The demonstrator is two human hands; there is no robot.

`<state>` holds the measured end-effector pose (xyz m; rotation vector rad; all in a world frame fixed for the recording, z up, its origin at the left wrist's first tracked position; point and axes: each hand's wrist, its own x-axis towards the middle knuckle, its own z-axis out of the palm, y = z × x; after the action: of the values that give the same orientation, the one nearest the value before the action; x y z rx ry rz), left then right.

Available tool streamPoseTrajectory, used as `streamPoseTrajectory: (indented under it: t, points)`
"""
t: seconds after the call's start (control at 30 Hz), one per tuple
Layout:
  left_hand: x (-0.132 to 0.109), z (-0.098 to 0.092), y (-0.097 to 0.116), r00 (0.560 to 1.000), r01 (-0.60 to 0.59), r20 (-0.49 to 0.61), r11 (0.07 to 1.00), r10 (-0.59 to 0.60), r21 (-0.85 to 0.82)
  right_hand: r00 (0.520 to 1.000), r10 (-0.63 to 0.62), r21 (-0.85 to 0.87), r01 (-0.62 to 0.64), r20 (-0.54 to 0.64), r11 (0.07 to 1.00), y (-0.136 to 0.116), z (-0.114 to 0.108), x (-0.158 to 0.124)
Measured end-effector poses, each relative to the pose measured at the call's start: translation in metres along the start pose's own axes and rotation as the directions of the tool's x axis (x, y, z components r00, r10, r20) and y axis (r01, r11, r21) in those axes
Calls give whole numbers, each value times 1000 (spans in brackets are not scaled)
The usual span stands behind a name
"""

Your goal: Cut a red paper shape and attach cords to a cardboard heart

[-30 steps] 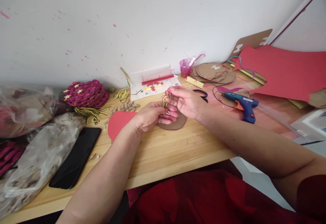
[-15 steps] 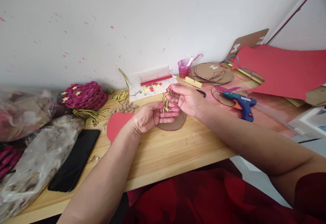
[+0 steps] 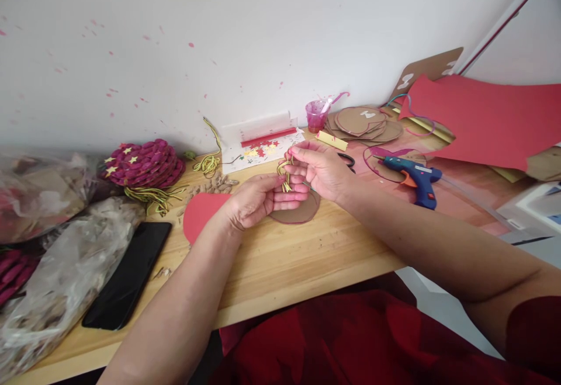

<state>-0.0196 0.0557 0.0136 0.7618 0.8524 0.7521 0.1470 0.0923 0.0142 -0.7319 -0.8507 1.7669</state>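
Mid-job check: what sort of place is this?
Probably a home craft table: a blue glue gun, stacked cardboard discs and red paper sheets lie on the wooden tabletop, and the left hand and right hand hold yellow cord.

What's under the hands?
A brown cardboard disc lies flat under the left hand and right hand; their fingers cover its far half. Both hold yellow cords above it.

From where I stand no writing can be read; the white label on the glue gun (image 3: 416, 177), right of centre, is too small.
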Motion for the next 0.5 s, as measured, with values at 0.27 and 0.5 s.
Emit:
streamPoseTrajectory:
  t: [0.27, 0.5]
  points:
    - [-2, 1, 0, 1000, -6, 17, 1000, 5, 19, 999, -25, -28, 25, 21, 999, 1, 1, -1]
    - [-1, 0, 0, 1000, 0, 13, 1000, 0, 21, 998, -49, -55, 51, 50, 997, 2, -1, -1]
